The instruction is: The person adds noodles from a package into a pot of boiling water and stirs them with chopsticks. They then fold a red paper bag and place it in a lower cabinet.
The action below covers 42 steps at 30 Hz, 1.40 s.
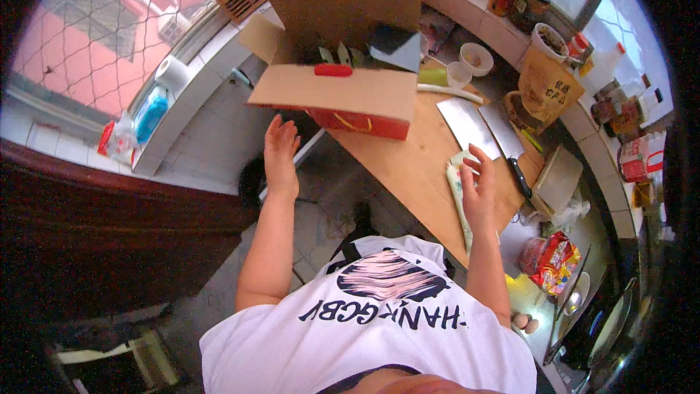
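My left hand [282, 156] is raised, holding nothing, just below the front left corner of an opened red cardboard box [361, 121]. The box stands with its brown flaps spread, and a red plastic handle [333, 70] shows on the near flap. Green-and-white items are partly visible inside. Over the right side of a wooden board [394, 158] is my right hand [479, 189], fingers apart and nothing in them. It overlaps a pale green soft packet [456, 186]; contact cannot be told. Beyond it lie a cleaver [469, 127] and a black-handled kitchen knife [511, 148].
White plastic cups [458, 75] and a bowl [476, 59] sit behind the board. Jars and bottles line the tiled ledge [593, 148] at right. Eggs [525, 323] and a red food packet [556, 262] lie lower right. A paper roll [171, 72] stands on the left windowsill.
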{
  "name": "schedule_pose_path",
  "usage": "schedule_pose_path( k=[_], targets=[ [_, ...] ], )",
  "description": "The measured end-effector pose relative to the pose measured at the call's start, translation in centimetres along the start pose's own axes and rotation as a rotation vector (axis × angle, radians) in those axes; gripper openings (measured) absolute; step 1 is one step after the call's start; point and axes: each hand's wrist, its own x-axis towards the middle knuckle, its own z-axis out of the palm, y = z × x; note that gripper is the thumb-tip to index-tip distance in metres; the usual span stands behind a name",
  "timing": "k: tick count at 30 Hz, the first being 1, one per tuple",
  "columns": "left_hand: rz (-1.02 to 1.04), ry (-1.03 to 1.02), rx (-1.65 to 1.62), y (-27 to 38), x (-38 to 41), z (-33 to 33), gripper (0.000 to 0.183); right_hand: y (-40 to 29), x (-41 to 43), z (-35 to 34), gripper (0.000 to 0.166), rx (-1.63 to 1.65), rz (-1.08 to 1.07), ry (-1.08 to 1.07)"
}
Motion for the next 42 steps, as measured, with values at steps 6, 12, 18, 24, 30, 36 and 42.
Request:
schedule_pose_path(
  k=[6,12,18,24,30,36,42],
  targets=[
    [0.408,-0.273,0.170,2.3,5.7,1.9,0.064,-4.3,3.7,2.0,0.062,-0.186,-0.359,0.105],
    [0.791,-0.562,0.498,4.1,8.6,3.6,0.050,-7.0,6.1,2.5,0.072,-0.173,-0.458,0.108],
    [1.125,-0.608,0.583,4.0,9.6,5.1,0.025,-6.6,7.4,2.2,0.040,-0.070,-0.459,0.027],
    [0.589,-0.441,0.220,4.1,8.2,6.5,0.029,-7.2,7.8,4.0,0.030,0.190,-0.297,0.295],
    [0.648,-0.312,0.409,5.8,6.9,8.0,0.039,-8.2,8.9,4.2,0.035,-0.100,-0.388,0.389],
    [0.795,-0.431,0.605,7.3,8.1,7.4,0.041,-10.3,10.3,3.8,0.028,-0.508,-0.560,0.399],
    [0.967,-0.527,0.838,8.6,10.0,8.1,0.037,-11.4,11.7,3.1,0.021,-0.595,-0.484,0.281]
  ],
)
